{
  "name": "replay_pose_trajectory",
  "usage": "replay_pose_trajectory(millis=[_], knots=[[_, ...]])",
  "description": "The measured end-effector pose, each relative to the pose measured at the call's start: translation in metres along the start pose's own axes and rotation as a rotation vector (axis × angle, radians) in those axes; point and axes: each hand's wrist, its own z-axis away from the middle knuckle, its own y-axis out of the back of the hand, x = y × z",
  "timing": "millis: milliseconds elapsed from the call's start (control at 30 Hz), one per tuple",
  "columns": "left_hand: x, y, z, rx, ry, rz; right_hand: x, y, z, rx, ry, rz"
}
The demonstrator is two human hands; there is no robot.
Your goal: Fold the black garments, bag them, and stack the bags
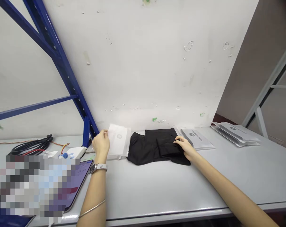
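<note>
My left hand (101,143) pinches the left edge of a frosted plastic bag (119,142), which has a small round grey logo and is tilted up off a stack of similar bags. To its right a black garment (145,148), partly folded, lies on the grey table. The fingers of my right hand (185,146) are closed on the right part of this black fabric, with thumb and fingertips near a fold. Behind my right hand lies a packed frosted bag (201,138) with dark printed lettering, its left part overlapped by the garment and hand.
More packed bags (236,134) are piled farther right on the table (157,192). At left are a phone or tablet (80,179), coiled black cable (31,146), a white power strip (76,153) and a blue metal frame (67,78). A white wall (145,69) stands behind.
</note>
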Motion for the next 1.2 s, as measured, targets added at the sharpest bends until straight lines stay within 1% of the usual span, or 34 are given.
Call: replay_pose_trajectory(millis=[100, 167, 233, 333, 433, 533, 600, 667, 733, 800, 867, 900, 967, 1033, 1100, 1133, 1200], knots=[[-0.025, -0.001, -0.008, -0.023, 0.095, -0.106, -0.001, 0.001, 0.0, -0.007, -0.012, 0.011], [-0.033, -0.005, -0.009, -0.042, 0.102, -0.145, -0.001, 0.001, 0.0, 0.0, -0.008, 0.018], [-0.034, -0.009, -0.008, -0.05, 0.076, -0.168, -0.001, 0.001, 0.0, 0.008, -0.01, 0.019], [-0.03, -0.012, -0.006, -0.055, 0.044, -0.186, -0.001, 0.001, 0.0, 0.014, -0.026, 0.015], [-0.023, -0.017, -0.003, -0.093, -0.062, -0.182, -0.001, 0.002, 0.0, 0.007, -0.032, 0.01], [-0.015, -0.031, 0.004, -0.221, -0.209, -0.166, -0.001, 0.002, 0.0, -0.004, -0.03, 0.018], [-0.011, -0.043, 0.012, -0.343, -0.244, -0.176, -0.001, 0.003, 0.0, -0.005, -0.026, 0.037], [-0.008, -0.055, 0.02, -0.479, -0.231, -0.211, 0.0, 0.003, 0.0, -0.007, -0.022, 0.056], [-0.006, -0.062, 0.026, -0.584, -0.19, -0.241, 0.0, 0.003, -0.001, -0.01, -0.022, 0.062], [-0.003, -0.063, 0.029, -0.637, -0.162, -0.245, 0.001, 0.003, -0.001, -0.014, -0.021, 0.06], [0.0, -0.06, 0.03, -0.672, -0.165, -0.238, 0.001, 0.003, -0.001, -0.019, -0.019, 0.055], [0.001, -0.059, 0.03, -0.674, -0.171, -0.232, 0.001, 0.003, -0.001, -0.021, -0.02, 0.051], [0.001, -0.057, 0.029, -0.619, -0.179, -0.211, 0.001, 0.003, -0.001, -0.021, -0.021, 0.045], [-0.002, -0.057, 0.026, -0.511, -0.179, -0.191, 0.001, 0.003, -0.001, -0.016, -0.018, 0.039], [-0.009, -0.06, 0.024, -0.409, -0.196, -0.227, 0.001, 0.003, -0.001, -0.017, -0.015, 0.035], [-0.013, -0.061, 0.022, -0.383, -0.207, -0.265, 0.001, 0.003, -0.001, -0.021, -0.017, 0.035], [-0.019, -0.065, 0.02, -0.4, -0.218, -0.336, 0.001, 0.003, -0.001, -0.026, -0.023, 0.045]])
